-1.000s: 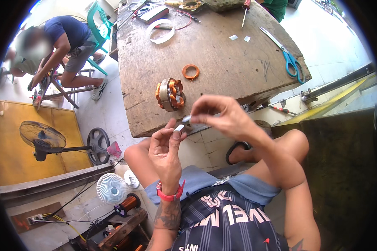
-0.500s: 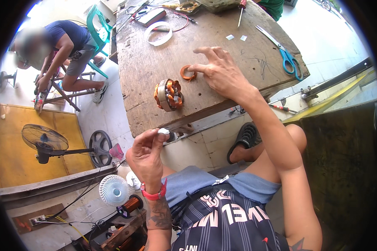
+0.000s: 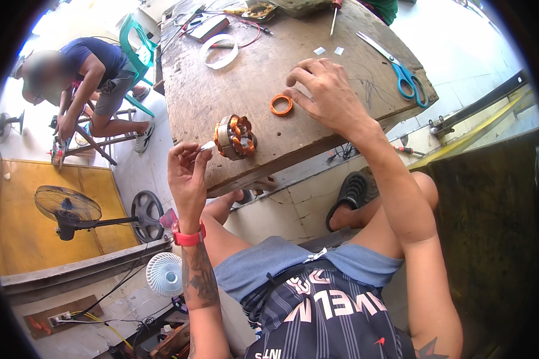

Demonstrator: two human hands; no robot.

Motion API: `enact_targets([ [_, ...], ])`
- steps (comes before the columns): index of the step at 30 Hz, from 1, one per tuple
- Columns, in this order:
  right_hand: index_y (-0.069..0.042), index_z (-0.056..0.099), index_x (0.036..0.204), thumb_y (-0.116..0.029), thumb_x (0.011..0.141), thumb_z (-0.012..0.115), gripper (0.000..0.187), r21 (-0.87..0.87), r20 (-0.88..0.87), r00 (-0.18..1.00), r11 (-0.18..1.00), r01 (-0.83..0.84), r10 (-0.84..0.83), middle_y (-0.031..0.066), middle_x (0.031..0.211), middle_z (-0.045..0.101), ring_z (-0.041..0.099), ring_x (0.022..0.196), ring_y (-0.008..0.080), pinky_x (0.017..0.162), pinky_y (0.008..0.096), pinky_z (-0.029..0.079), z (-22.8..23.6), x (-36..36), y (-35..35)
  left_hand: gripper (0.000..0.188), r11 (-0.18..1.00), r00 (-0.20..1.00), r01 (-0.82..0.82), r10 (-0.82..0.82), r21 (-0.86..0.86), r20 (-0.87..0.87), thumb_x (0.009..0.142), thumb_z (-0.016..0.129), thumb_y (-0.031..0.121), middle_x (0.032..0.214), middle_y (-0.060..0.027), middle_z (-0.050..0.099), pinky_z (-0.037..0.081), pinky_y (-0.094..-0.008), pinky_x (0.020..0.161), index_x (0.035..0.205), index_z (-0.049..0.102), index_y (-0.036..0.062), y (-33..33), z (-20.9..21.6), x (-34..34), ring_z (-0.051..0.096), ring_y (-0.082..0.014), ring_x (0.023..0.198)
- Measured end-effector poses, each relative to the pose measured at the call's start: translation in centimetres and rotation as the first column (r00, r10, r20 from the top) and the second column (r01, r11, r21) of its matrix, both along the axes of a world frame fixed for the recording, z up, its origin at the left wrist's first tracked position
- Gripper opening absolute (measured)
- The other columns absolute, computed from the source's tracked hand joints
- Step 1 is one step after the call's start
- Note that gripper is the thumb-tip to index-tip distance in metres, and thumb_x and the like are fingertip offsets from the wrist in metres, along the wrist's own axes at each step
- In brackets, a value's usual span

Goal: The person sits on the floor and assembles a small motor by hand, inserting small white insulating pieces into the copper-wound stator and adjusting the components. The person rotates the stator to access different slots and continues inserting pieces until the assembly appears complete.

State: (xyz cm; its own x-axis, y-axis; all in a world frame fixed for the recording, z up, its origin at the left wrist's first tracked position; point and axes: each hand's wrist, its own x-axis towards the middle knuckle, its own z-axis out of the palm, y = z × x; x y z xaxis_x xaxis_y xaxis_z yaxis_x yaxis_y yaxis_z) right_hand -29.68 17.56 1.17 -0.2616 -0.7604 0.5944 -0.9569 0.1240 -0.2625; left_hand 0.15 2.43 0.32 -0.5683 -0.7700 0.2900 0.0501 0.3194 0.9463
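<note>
My left hand [image 3: 188, 170] is at the near left edge of the wooden table, pinching a small white piece [image 3: 208, 145] between thumb and fingertips. That piece is right beside a motor stator [image 3: 224, 136], a metal ring wound with orange copper coils, standing on the table. A small ring of orange copper wire [image 3: 281, 105] lies flat to the right of the stator. Over the table, just right of this wire ring, hovers my right hand [image 3: 329, 99]. Its fingers are curled but apart, and nothing shows in them.
On the wooden table [image 3: 317, 134] are a white tape-like ring [image 3: 221, 52], blue-handled scissors [image 3: 404, 78], a screwdriver [image 3: 335, 15], two small white pieces and a boxy device with leads. A standing fan [image 3: 69, 209] is at left. Another person [image 3: 93, 72] bends over a stand beyond it.
My left hand has moved up and left, bringing the white piece to the stator. The wire ring now lies flatter and farther right, with my right hand's fingers drawn away from it.
</note>
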Motion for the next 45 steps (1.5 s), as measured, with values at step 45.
enact_targets([
  [45,0.0,0.06,0.115,-0.015,0.103,0.068,0.021,-0.199,0.747,0.579,0.941,-0.274,0.327,0.0139,0.1,0.073,0.073,0.084,0.0208,0.078,0.0359,0.057,1.4,4.7,3.7,0.025,0.693,0.788,0.478,-0.068,-0.54,0.611,0.108,0.052,0.022,0.114,-0.0144,0.073,0.038,-0.043,0.111,0.12,0.07,0.0084,2.3,9.5,-8.3,0.064,-0.0306,0.114],
])
